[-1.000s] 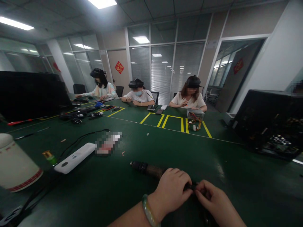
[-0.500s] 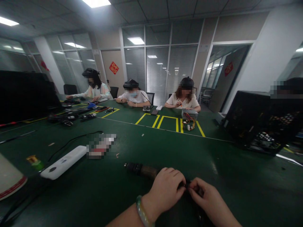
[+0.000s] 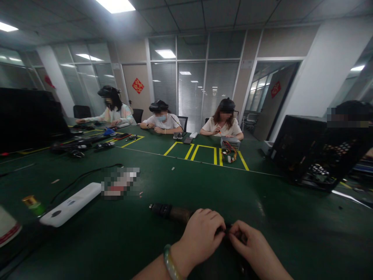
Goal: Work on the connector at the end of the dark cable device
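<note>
My left hand, with a green bangle on its wrist, is closed over the end of a dark cylindrical tool that lies on the green table. My right hand is pinched shut right against the left one, fingertips touching at a small dark part between them. What that part is stays hidden by the fingers. The tool's free end points left.
A white power strip with a black cable lies at left, a small green bottle beside it. An open black computer case stands at right. Three people sit at the far side, near yellow floor-tape marks and a power supply.
The camera has swung slightly right and down, so the white jug at left has nearly left the frame. Both hands stay together on the tool, barely shifted.
</note>
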`<state>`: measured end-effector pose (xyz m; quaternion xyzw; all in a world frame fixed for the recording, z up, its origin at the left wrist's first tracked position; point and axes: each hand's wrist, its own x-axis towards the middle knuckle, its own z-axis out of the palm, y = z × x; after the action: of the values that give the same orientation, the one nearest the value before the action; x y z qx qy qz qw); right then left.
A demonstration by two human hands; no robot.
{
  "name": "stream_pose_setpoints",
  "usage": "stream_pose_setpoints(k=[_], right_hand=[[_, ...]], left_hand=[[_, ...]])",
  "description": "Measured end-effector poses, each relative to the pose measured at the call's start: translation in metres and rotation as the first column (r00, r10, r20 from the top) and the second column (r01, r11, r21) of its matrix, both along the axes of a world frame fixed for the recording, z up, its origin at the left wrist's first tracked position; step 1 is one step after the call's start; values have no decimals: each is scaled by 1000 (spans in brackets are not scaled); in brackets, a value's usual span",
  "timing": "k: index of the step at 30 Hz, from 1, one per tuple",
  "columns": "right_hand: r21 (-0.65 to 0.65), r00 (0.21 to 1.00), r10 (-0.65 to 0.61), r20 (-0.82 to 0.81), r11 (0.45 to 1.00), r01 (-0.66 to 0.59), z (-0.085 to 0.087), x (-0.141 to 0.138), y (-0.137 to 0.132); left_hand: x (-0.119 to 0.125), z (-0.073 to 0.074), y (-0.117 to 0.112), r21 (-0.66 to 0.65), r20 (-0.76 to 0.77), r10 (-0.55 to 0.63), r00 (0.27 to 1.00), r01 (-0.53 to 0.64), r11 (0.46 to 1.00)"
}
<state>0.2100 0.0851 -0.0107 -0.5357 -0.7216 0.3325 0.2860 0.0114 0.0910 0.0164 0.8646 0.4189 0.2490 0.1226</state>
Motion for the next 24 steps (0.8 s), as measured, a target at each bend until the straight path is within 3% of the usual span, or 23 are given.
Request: stream_pose_setpoints(k=[6, 24], right_hand=[[-5, 1000, -3, -4, 1000, 3, 0, 0, 0], [-6, 1000, 11, 9, 1000, -11, -2, 2, 0]], left_hand=[[1, -2, 1, 14, -42, -4, 999, 4, 1000], [2, -1, 0, 2, 19, 7, 1000, -7, 1000]])
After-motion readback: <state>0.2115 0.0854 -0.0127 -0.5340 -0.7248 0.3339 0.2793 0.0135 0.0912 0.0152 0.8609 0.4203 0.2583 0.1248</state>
